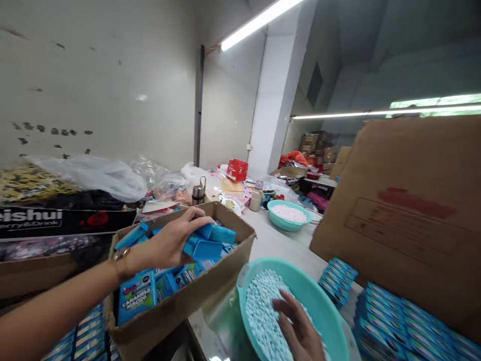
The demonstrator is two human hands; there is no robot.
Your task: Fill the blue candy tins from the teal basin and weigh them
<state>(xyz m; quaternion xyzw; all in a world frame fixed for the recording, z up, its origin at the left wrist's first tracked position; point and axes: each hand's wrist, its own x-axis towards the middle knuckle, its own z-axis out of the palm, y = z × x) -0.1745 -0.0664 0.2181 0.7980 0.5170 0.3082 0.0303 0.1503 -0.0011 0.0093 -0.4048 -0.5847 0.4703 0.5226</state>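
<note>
My left hand [176, 239] reaches over an open cardboard box [203, 296], its fingers closed around a few blue candy packs [206, 245]. More blue packs lie loosely in the box; one candy pack [137, 297] reads "CARAMELO MACIZO". My right hand [300, 328] is over a turquoise plastic basin [323, 293], fingers bent and apart. Below it, small pale-blue candies [263, 306] cover the left part of the basin. Nothing shows between the right fingers, which are slightly blurred and close to the candies.
Stacked blue packs [398, 321] stand at the right, before a large cardboard carton [409, 215]. Farther back are a second basin [287, 226] with pale candies, a beige bottle [256, 199] and a steel flask [198, 194]. Plastic bags [101, 178] lie along the left wall.
</note>
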